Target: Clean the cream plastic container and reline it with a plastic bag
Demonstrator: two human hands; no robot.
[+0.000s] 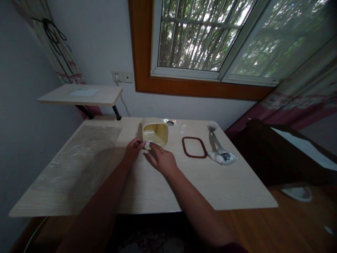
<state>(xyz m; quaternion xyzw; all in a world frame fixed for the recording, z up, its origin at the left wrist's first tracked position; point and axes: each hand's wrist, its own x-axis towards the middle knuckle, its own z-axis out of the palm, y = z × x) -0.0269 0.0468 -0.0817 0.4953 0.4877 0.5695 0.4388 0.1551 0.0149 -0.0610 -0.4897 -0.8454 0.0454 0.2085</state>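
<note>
A cream plastic container (163,135) lies on its side on the table, its rounded-square mouth turned towards me. At its lower front edge is a small white piece (148,143), too small to name. My left hand (132,151) pinches at this piece, its fingers closed by the container's lower left corner. My right hand (165,161) reaches in from the right. Its fingers are stretched and apart, with the fingertips touching the white piece and the container's rim. A dark red rounded-square ring (203,144) lies flat to the right of the container.
A clear plastic bag (223,158) with small parts lies right of the ring. Clear plastic film (79,158) covers the table's left side. A raised shelf (107,95) with a paper label stands at the back left. Behind the table (210,189) are a wall socket (122,76) and window.
</note>
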